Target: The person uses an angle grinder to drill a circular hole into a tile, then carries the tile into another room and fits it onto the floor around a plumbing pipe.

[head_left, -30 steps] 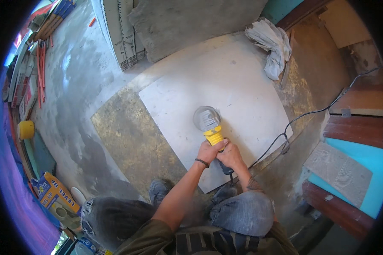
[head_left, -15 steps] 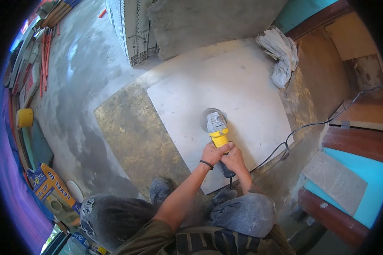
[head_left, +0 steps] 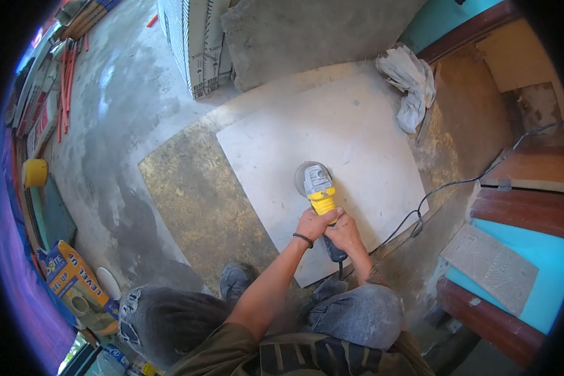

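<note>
Grinder (head_left: 321, 191) gripped in both hands (head_left: 314, 225), front end beyond them, over pale panel (head_left: 266, 156).

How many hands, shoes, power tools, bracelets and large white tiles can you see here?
Hands: 2 (left hand, right hand)
Shoes: 2 (left shoe, right shoe)
Power tools: 1 (angle grinder)
Dark bracelet: 1
Large white tile: 1
Total: 7

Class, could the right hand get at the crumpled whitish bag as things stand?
Probably not: the right hand grips the yellow grinder, and the whitish bag lies beyond, near the far corner of the pale sheet.
</note>
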